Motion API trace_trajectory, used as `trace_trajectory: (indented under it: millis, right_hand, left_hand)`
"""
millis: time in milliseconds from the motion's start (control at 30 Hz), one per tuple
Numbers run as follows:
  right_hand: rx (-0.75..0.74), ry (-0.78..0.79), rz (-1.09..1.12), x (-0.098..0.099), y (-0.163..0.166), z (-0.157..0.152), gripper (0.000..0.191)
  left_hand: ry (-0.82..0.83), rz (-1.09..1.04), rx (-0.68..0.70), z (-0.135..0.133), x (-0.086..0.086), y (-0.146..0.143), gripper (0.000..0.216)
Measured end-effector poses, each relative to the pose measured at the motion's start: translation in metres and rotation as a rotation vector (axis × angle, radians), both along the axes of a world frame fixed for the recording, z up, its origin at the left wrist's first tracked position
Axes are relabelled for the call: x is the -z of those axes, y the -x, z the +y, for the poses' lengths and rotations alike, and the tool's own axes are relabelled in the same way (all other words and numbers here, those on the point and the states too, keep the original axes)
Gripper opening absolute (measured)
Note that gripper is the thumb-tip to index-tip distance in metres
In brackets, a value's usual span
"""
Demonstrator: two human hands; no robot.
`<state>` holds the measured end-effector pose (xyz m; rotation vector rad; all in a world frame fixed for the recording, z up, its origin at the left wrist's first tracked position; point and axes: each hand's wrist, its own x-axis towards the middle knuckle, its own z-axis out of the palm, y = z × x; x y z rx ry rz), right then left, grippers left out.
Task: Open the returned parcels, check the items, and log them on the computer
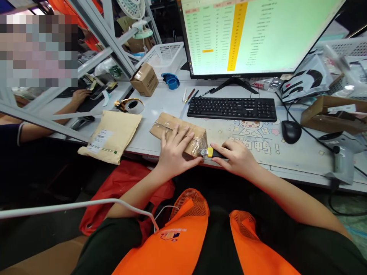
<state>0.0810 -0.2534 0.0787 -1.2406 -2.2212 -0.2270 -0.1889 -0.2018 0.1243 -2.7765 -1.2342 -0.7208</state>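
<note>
A flat brown cardboard parcel [183, 130] wrapped in clear tape lies at the desk's near edge. My left hand [173, 152] rests flat on top of it, fingers spread. My right hand [236, 156] is closed around a utility knife [210, 152] with a yellow and black body. Its blade touches the parcel's right end.
A padded yellow mailer [110, 135] lies left of the parcel, with a tape roll [132, 105] and small box [145, 79] behind. Keyboard [232, 109], mouse [291, 131], monitor [252, 34] and a barcode scanner [342, 156] stand to the right. Another person's hand [78, 95] works at far left.
</note>
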Motion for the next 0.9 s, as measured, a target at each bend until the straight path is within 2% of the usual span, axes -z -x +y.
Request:
trace_trajectory:
  millis: [67,167,233,267,333,400,433,533,567,633,700,767,833,900]
  right_hand:
    - [-0.026,-0.024,-0.053,0.001,0.001,0.002,0.048]
    - [-0.123,-0.080,-0.091,-0.003,-0.002,0.018,0.048]
    - [-0.120,-0.062,-0.083,-0.008,-0.015,0.034,0.048]
    - [-0.050,-0.026,-0.056,-0.011,-0.026,0.042,0.049]
    - [0.223,0.077,0.026,-0.012,-0.054,0.054,0.049]
    - [0.513,0.204,0.068,-0.005,-0.083,0.054,0.052]
    - [0.598,0.289,0.046,0.001,-0.095,0.050,0.053]
    - [0.691,0.544,-0.100,0.026,-0.114,0.028,0.056]
    - [0.716,0.573,-0.141,0.033,-0.114,0.021,0.054]
    - [0.764,0.474,-0.144,0.036,-0.102,0.008,0.048]
    - [0.679,0.261,-0.008,0.025,-0.074,-0.001,0.044]
    - [0.437,0.096,0.195,0.003,-0.034,-0.007,0.045]
    - [0.209,0.046,0.283,-0.021,0.009,-0.007,0.049]
    - [0.151,0.038,0.226,-0.038,0.044,-0.003,0.050]
  left_hand:
    - [-0.055,-0.026,0.037,0.008,0.007,-0.003,0.071]
    - [-0.053,0.012,0.111,0.019,0.012,-0.002,0.077]
    - [-0.050,0.033,0.142,0.021,0.014,0.001,0.081]
    - [-0.058,0.032,0.155,0.021,0.015,0.004,0.081]
    - [-0.073,0.014,0.188,0.020,0.013,0.010,0.081]
    - [-0.019,0.018,0.247,0.025,0.005,0.019,0.081]
    - [0.045,0.038,0.290,0.032,-0.003,0.024,0.080]
    - [0.246,0.149,0.343,0.072,-0.030,0.040,0.068]
    - [0.276,0.190,0.312,0.089,-0.039,0.043,0.067]
    - [0.304,0.268,0.267,0.121,-0.053,0.042,0.072]
    - [0.290,0.333,0.287,0.139,-0.060,0.031,0.073]
    - [0.223,0.396,0.319,0.139,-0.062,0.013,0.065]
    - [0.135,0.486,0.303,0.125,-0.064,-0.005,0.058]
    - [0.074,0.588,0.245,0.107,-0.068,-0.019,0.054]
